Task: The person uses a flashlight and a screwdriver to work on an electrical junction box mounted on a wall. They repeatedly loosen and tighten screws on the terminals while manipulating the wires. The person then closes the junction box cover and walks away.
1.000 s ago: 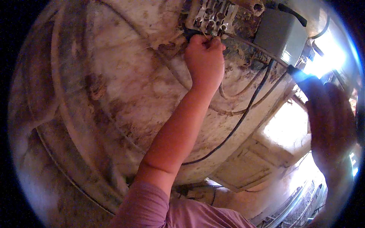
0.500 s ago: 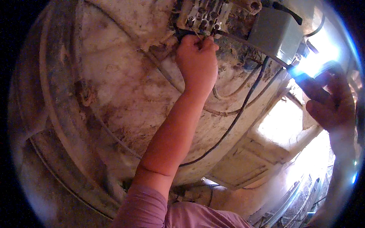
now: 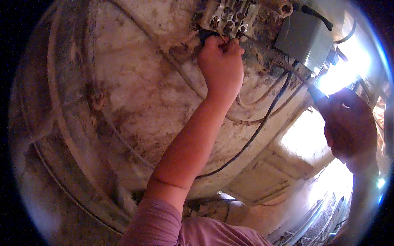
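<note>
At the top, my left hand (image 3: 221, 61) pinches a thin wire (image 3: 223, 37) just below a terminal block (image 3: 232, 20) with metal contacts and screws. Over at the right, my right hand (image 3: 351, 123) is closed round the dark handle of a screwdriver (image 3: 307, 80). Its long shaft slants up and left past a grey box, toward the lower right screw of the block. Whether the tip sits in that screw is hard to see, since it lies close to my left fingertips. Glare blurs part of the right hand.
The grey box (image 3: 303, 39) is fixed right of the block, with a black cable (image 3: 262, 117) hanging beneath it. A pipe end (image 3: 286, 8) juts out above. Stained wall (image 3: 143, 90) carries more old cables. A pale panel (image 3: 262, 176) stands lower right, near bright openings.
My right hand has turned over and its fingers have wrapped round the screwdriver handle, which they held more loosely before. My left hand stays at the block; the whole view has shifted slightly.
</note>
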Demonstrator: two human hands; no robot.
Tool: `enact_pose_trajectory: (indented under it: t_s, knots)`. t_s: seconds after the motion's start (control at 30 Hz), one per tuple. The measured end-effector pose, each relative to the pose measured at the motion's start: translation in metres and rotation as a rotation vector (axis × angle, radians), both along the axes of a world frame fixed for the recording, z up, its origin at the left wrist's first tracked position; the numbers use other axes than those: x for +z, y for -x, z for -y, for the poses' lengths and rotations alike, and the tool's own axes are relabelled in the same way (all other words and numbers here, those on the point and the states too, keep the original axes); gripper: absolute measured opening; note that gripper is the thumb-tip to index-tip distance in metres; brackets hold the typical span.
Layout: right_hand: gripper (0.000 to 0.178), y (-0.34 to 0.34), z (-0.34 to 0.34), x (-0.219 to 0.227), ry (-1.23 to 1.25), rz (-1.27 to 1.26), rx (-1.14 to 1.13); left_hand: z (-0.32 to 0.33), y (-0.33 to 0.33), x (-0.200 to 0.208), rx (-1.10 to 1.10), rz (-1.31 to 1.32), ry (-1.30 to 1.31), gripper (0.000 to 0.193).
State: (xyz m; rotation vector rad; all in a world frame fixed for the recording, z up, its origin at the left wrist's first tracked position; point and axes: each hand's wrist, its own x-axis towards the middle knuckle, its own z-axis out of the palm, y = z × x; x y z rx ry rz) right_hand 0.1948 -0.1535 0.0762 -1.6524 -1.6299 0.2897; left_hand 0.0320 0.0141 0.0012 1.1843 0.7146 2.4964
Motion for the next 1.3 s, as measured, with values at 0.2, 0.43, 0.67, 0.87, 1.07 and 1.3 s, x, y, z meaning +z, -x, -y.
enact_pose_trajectory:
  t_s: [0.2, 0.43, 0.67, 0.87, 1.07, 1.3]
  knots:
    - [0.035, -0.033, -0.005, -0.007, -0.072, -0.347, 0.476, -0.005, -0.001, -0.005, -0.023, 0.062, -0.028, 0.014]
    - [0.027, -0.029, 0.001, -0.008, -0.075, -0.374, 0.516, 0.073, -0.044, -0.039, -0.279, 0.102, -0.117, 0.027]
    - [0.031, -0.027, 0.004, -0.014, 0.025, -0.463, 0.652, 0.101, -0.099, -0.024, -1.120, 0.171, -0.222, 0.033]
    - [0.034, -0.018, 0.019, -0.018, -0.370, 0.493, 0.305, 0.101, -0.102, -0.020, -1.305, 0.326, -0.312, 0.027]
    - [0.040, -0.020, 0.021, -0.030, -0.841, 1.336, 0.131, 0.104, -0.095, -0.022, -1.335, 0.321, -0.312, 0.029]
    - [0.016, -0.012, 0.010, -0.025, -0.321, -0.048, 0.355, 0.108, -0.110, -0.014, -1.382, 0.406, -0.370, 0.030]
